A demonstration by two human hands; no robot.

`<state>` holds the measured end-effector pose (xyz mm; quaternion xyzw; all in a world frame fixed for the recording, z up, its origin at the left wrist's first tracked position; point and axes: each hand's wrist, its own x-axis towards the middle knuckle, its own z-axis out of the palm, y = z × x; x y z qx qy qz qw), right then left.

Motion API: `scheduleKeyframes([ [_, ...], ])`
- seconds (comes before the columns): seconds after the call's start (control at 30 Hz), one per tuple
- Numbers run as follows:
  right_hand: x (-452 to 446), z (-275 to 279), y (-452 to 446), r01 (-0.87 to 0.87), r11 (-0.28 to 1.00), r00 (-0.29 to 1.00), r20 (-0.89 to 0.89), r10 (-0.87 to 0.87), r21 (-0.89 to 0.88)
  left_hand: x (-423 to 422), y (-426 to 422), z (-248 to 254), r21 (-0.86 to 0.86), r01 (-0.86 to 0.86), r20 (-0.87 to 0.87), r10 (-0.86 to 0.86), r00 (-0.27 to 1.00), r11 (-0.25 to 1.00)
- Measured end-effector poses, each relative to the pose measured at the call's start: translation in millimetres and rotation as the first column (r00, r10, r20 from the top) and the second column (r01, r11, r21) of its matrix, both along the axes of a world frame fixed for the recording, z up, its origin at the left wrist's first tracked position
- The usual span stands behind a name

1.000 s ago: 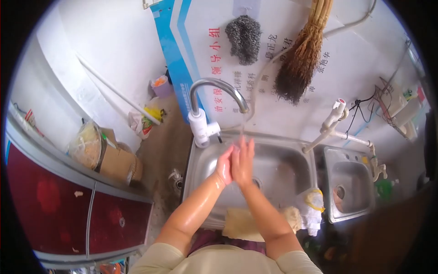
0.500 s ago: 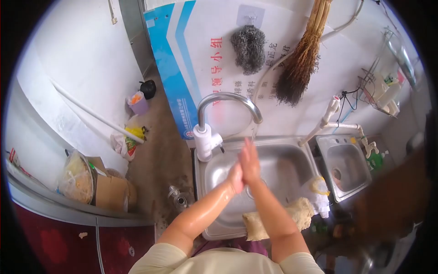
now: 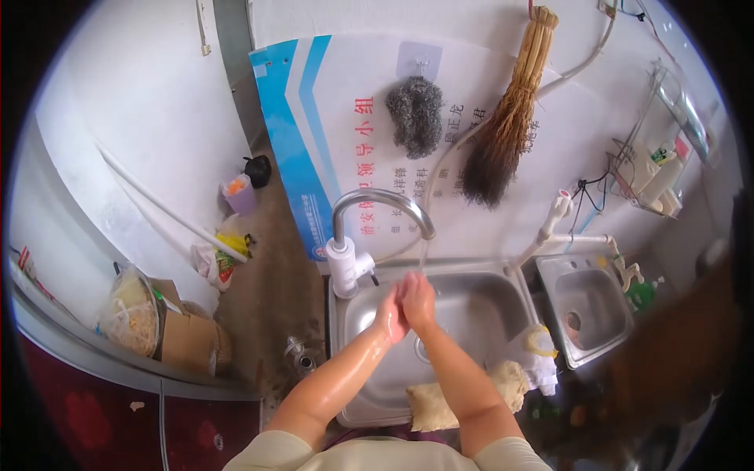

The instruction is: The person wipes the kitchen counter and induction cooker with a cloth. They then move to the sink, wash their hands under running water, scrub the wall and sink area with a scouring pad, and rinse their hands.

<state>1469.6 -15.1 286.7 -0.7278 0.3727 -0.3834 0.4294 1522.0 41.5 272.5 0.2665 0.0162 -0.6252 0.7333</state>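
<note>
Beneath the curved faucet [image 3: 382, 196], my hands are together over the steel sink [image 3: 487, 302]. A thin stream of water [image 3: 424, 255] falls onto them. My right hand [image 3: 417, 300] is closed, its fingers curled against my left hand [image 3: 392, 315]. The left hand is closed too, pressed to the right, with its fingers partly hidden. Both forearms look wet. The faucet has a white body [image 3: 342, 268] at the sink's back left corner.
A rolled beige cloth [image 3: 428, 407] lies over the sink's front rim, beside a whitish bundle [image 3: 536, 352]. A second, smaller sink [image 3: 585, 310] is at right. Steel wool [image 3: 415, 118] and a straw broom [image 3: 510, 118] hang on the wall. A cardboard box [image 3: 188, 337] stands at left.
My hands have gone from palms together with fingers stretched out to curled against each other under the stream. The view has tilted up slightly, so the scene sits lower.
</note>
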Motion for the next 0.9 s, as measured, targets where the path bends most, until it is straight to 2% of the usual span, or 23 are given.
scheduleKeyframes([
  [0.07,4,-7,-6,-0.004,0.994,1.0,0.012,0.002,0.111,-5,6,21,0.031,-0.018,-0.056,0.02,0.998,0.999],
  [0.1,6,-13,-9,-0.005,0.986,1.0,0.018,0.002,0.169,-3,5,15,-0.011,0.002,-0.048,-0.003,0.999,1.0],
  [0.17,2,-30,-24,-0.186,0.828,0.966,0.253,0.055,0.529,2,6,-5,-0.092,0.044,-0.028,-0.047,0.999,0.995],
  [0.23,0,-28,-24,-0.316,0.705,0.896,0.445,0.0,0.635,3,7,-6,-0.065,0.014,0.065,-0.009,0.998,0.998],
  [0.3,-5,-20,-17,-0.35,0.741,0.805,0.588,-0.074,0.573,5,5,-11,-0.052,-0.012,0.152,0.02,0.988,0.999],
  [0.37,-19,-10,-7,-0.311,0.871,0.899,0.416,0.139,0.381,8,2,-22,-0.05,-0.035,0.231,0.046,0.972,0.998],
  [0.4,-25,-10,-2,-0.308,0.912,0.927,0.301,0.224,0.269,9,3,-20,-0.004,-0.027,0.207,0.027,0.978,1.0],
  [0.47,-31,-29,7,-0.358,0.932,0.921,0.184,0.342,0.059,11,4,-10,0.086,-0.007,0.154,-0.006,0.988,0.996],
  [0.5,-31,-29,11,-0.387,0.921,0.913,0.116,0.39,-0.047,7,1,-5,0.111,-0.063,0.133,0.048,0.99,0.992],
  [0.57,-26,-28,20,-0.359,0.933,0.933,-0.001,0.359,-0.039,-5,-6,3,0.166,-0.173,0.094,0.159,0.983,0.971],
  [0.63,-18,-36,1,-0.317,0.945,0.948,-0.065,0.313,-0.074,-21,-4,2,0.068,-0.091,0.167,0.078,0.983,0.994],
  [0.67,-18,-46,-15,-0.218,0.973,0.975,-0.063,0.214,-0.073,-26,-3,0,0.02,-0.047,0.207,0.042,0.977,0.999],
  [0.73,-18,-36,-28,-0.012,0.998,0.998,-0.063,0.008,-0.058,-26,-2,-3,0.133,-0.045,0.116,0.029,0.993,0.99],
  [0.8,-17,-38,-24,-0.073,0.996,0.996,-0.058,0.069,-0.059,-12,-6,3,0.224,-0.005,-0.001,0.006,1.0,0.975],
  [0.83,-17,-36,-25,-0.099,0.992,0.993,-0.079,0.093,-0.075,-3,-13,-10,0.04,-0.132,-0.006,0.132,0.991,0.99],
  [0.9,-20,-34,-22,-0.157,0.983,0.981,-0.13,0.144,-0.094,-7,-11,-14,0.017,-0.119,0.02,0.118,0.993,0.993],
])
